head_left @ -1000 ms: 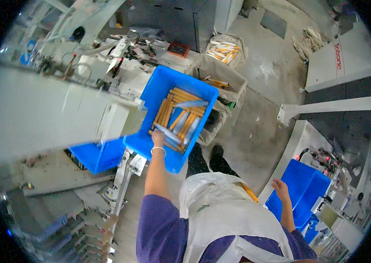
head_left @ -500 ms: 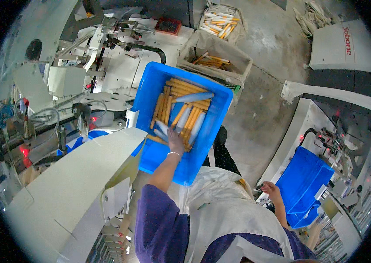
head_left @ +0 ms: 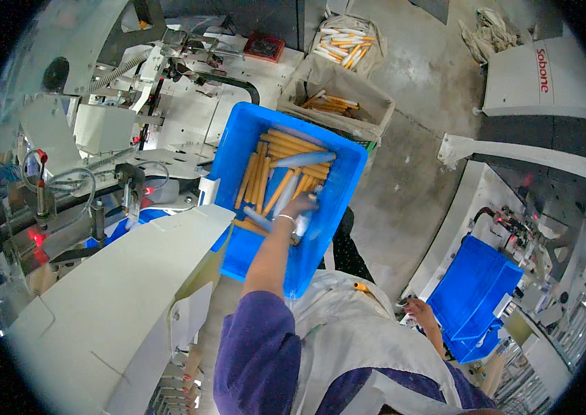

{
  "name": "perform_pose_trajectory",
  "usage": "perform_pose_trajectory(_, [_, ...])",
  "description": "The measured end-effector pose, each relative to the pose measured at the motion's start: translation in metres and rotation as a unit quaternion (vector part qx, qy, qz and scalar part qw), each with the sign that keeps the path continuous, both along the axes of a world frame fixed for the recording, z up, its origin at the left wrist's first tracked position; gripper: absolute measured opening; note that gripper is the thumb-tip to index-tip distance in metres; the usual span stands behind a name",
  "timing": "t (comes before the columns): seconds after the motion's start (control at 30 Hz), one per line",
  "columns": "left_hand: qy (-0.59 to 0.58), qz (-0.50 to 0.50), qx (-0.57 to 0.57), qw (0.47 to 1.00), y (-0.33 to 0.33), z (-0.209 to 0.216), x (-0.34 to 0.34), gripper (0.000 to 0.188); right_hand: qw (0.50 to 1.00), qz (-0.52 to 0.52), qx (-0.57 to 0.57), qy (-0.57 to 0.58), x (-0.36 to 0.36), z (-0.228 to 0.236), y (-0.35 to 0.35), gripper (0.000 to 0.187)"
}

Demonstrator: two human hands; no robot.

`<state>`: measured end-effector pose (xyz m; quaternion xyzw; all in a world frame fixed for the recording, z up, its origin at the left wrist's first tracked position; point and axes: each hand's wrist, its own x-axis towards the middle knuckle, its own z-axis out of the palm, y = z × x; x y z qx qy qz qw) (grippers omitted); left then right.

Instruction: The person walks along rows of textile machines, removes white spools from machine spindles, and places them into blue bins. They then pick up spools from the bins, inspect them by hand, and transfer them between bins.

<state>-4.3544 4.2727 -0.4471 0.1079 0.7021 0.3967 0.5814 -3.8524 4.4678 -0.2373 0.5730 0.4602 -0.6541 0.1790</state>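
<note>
A blue plastic crate (head_left: 356, 166) stands in front of me, holding slender orange bobbins (head_left: 254, 178) and several wound with white yarn (head_left: 294, 160). My left hand (head_left: 300, 205) reaches in at the crate's right side. Its curled fingers are blurred over the white-wound bobbins, so I cannot tell whether one is gripped. Down at my right side, my right hand (head_left: 419, 312) has its fingers bent beside a small dark metal piece (head_left: 401, 302). What is between those fingers is too small to make out.
Machine parts and a pale panel (head_left: 134, 263) crowd the left. Behind the crate stand a grey bin (head_left: 383, 104) of orange bobbins and a sack (head_left: 379, 59) of mixed bobbins. Another blue crate (head_left: 466, 277) sits at the right machine. An orange bobbin (head_left: 360, 286) pokes from my apron.
My left hand has moved right and slightly away from me inside the crate, from the white-wound bobbin at left to those at right. My right hand has dropped slightly lower.
</note>
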Motion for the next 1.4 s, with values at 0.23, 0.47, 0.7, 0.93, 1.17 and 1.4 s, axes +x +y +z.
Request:
perform_pose_trajectory(0.23, [-0.012, -0.128, 0.048, 0.991, -0.012, 0.11, -0.017, 0.019, 0.999, -0.007, 0.026, -0.031, -0.039, 0.013, 0.006, 0.026])
perform_pose_trajectory(0.47, [-0.187, 0.491, 0.201, 0.826, -0.06, 0.158, -0.037, 0.03, 0.954, 0.227, 0.19, -0.041, -0.106, 0.038, 0.014, 0.023])
perform_pose_trajectory(0.7, [-0.306, 0.649, 0.173, 0.675, -0.101, 0.214, 0.021, 0.023, 0.89, 0.281, 0.291, 0.21, -0.345, 0.075, 0.024, 0.018])
perform_pose_trajectory(0.93, [-0.185, 0.629, 0.19, 0.731, -0.156, 0.296, 0.08, 0.033, 0.519, 0.778, 0.3, 0.185, -0.557, -0.048, -0.11, 0.018])
perform_pose_trajectory(1.17, [0.028, 0.613, 0.099, 0.783, -0.243, 0.367, 0.125, 0.034, 0.539, 0.735, 0.371, 0.176, -0.474, -0.238, -0.185, 0.041])
perform_pose_trajectory(1.4, [0.274, 0.119, -0.143, 0.944, -0.157, 0.339, 0.082, 0.013, 0.723, 0.613, 0.283, -0.144, -0.496, -0.196, -0.205, 0.037])
